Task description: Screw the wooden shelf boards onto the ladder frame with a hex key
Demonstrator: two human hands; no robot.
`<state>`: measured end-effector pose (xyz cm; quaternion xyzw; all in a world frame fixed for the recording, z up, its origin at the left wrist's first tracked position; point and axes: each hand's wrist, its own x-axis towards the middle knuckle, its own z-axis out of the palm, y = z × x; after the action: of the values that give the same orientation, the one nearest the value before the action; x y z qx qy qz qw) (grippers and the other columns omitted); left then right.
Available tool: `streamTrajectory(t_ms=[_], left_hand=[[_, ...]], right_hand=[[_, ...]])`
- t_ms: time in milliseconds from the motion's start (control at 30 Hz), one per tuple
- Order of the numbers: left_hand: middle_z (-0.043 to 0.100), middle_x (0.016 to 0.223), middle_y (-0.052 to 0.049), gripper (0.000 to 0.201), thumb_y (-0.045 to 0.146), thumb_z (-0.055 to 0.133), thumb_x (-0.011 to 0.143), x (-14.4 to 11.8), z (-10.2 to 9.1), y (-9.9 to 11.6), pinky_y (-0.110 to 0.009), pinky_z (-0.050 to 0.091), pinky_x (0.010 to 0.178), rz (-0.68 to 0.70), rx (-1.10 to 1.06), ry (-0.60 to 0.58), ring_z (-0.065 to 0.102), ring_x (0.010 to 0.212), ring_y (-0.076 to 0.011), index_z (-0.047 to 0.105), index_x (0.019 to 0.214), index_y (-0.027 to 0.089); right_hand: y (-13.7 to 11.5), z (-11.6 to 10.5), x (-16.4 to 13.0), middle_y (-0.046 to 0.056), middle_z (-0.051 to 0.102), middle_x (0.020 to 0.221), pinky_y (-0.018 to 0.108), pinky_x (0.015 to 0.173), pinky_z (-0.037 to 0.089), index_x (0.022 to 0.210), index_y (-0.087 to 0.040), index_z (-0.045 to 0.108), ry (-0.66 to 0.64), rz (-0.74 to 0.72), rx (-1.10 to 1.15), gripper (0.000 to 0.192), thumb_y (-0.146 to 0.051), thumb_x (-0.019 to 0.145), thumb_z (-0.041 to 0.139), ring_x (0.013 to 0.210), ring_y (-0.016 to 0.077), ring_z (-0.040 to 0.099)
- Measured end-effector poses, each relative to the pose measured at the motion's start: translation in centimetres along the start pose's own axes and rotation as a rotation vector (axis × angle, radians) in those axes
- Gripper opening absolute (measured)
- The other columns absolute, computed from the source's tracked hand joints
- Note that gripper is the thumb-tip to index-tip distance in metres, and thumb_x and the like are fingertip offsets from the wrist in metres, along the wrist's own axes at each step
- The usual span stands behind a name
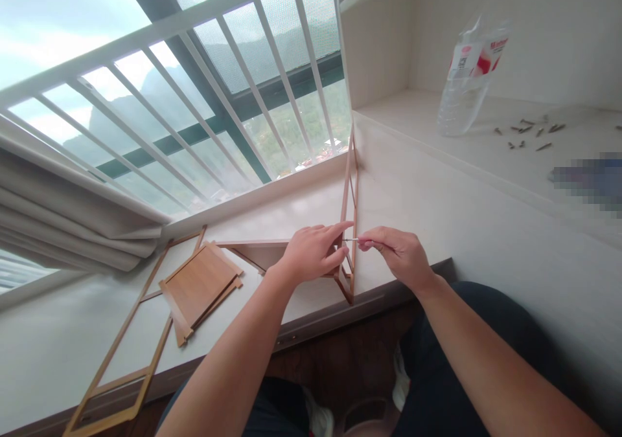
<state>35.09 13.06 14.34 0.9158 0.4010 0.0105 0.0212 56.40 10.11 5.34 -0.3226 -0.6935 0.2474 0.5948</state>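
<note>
Sill [286, 213] runs along the railing [155, 32], window [301, 87] behind that. Curtain [72, 204] at the sill's left. On the sill, left: flat frame [119, 382], stacked panels [199, 288] overlapping its right rail. Right of those, a board [267, 256] runs over to a second frame [355, 191] at the sill's right. Left hand [313, 252] at the board's right end, tool [350, 239] between it and right hand [396, 252]. Far right: shelf [398, 110], bottle [466, 90] on it, loose screws [539, 129] right of bottle.
</note>
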Motion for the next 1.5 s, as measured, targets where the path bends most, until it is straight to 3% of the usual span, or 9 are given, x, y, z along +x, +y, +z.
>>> streamTrajectory(t_ms=[167,300,433,600,733,867,1000,1233,1500], left_hand=[[0.072,0.102,-0.003,0.054,0.047,0.040,0.099,0.0,0.0,0.0,-0.036,0.048,0.085,0.004,-0.003,-0.002,0.067,0.098,-0.0251,0.041,0.150,0.030],[0.072,0.104,-0.003,0.053,0.047,0.040,0.099,0.0,0.0,0.0,-0.035,0.048,0.084,0.007,0.000,0.002,0.067,0.098,-0.0249,0.041,0.149,0.030],[0.073,0.103,-0.003,0.053,0.047,0.040,0.099,0.0,-0.1,0.1,-0.036,0.048,0.084,0.003,0.005,0.001,0.067,0.098,-0.0252,0.041,0.149,0.030],[0.073,0.101,-0.003,0.054,0.047,0.040,0.099,-0.1,-0.1,0.2,-0.036,0.048,0.083,0.002,0.006,0.000,0.067,0.097,-0.0254,0.041,0.150,0.030],[0.072,0.103,-0.003,0.054,0.046,0.041,0.098,0.0,0.0,0.1,-0.036,0.048,0.084,-0.001,0.000,0.000,0.067,0.098,-0.0247,0.041,0.149,0.030],[0.072,0.102,-0.002,0.053,0.046,0.041,0.098,0.0,0.1,0.2,-0.036,0.048,0.083,-0.003,-0.001,0.015,0.067,0.097,-0.0248,0.041,0.149,0.030],[0.072,0.100,-0.002,0.053,0.046,0.039,0.099,0.0,0.1,0.2,-0.036,0.047,0.080,0.008,0.007,0.018,0.067,0.094,-0.0249,0.041,0.150,0.030],[0.072,0.099,-0.002,0.054,0.047,0.040,0.099,0.0,0.1,0.1,-0.036,0.048,0.083,-0.001,0.005,0.005,0.067,0.096,-0.0250,0.040,0.150,0.030],[0.072,0.104,-0.003,0.053,0.047,0.039,0.099,0.0,0.1,0.1,-0.036,0.048,0.084,-0.004,0.008,0.007,0.067,0.098,-0.0251,0.041,0.150,0.030]], right_hand=[[0.2,-0.4,0.2,0.005,0.077,0.100,0.032,0.085,0.059,0.108,-0.025,0.077,-0.021,-0.049,0.035,0.025,-0.020,0.099,0.055,0.090,0.0174,0.072],[0.2,-0.1,0.1,0.004,0.078,0.097,0.034,0.085,0.059,0.104,-0.026,0.079,-0.002,0.013,0.066,0.019,-0.027,0.096,0.061,0.088,0.0186,0.073],[0.3,1.2,-0.1,0.005,0.078,0.088,0.035,0.080,0.060,0.091,-0.023,0.081,0.105,0.251,0.219,0.016,-0.036,0.089,0.072,0.079,0.0195,0.072],[0.3,3.2,0.0,0.008,0.076,0.072,0.027,0.056,0.059,0.080,-0.015,0.079,0.275,0.670,0.733,0.030,-0.044,0.080,0.079,0.059,0.0163,0.070],[0.0,3.8,0.3,0.008,0.075,0.069,0.022,0.048,0.056,0.080,-0.012,0.078,0.304,0.781,0.895,0.033,-0.044,0.076,0.083,0.054,0.0140,0.068],[-0.2,4.2,0.0,0.007,0.073,0.067,0.025,0.046,0.057,0.080,-0.013,0.077,0.395,0.699,0.808,0.031,-0.043,0.078,0.082,0.052,0.0153,0.067],[-0.3,3.4,-0.3,0.007,0.074,0.071,0.030,0.052,0.060,0.084,-0.014,0.077,0.394,0.575,0.597,0.030,-0.044,0.082,0.078,0.056,0.0183,0.069],[-0.4,1.1,-0.7,0.004,0.077,0.085,0.034,0.077,0.060,0.099,-0.023,0.077,0.167,0.211,0.086,0.020,-0.038,0.094,0.065,0.075,0.0191,0.073],[-0.3,0.9,-0.4,0.003,0.077,0.092,0.032,0.079,0.059,0.108,-0.025,0.075,0.056,0.031,-0.009,0.019,-0.029,0.098,0.060,0.080,0.0175,0.072]])
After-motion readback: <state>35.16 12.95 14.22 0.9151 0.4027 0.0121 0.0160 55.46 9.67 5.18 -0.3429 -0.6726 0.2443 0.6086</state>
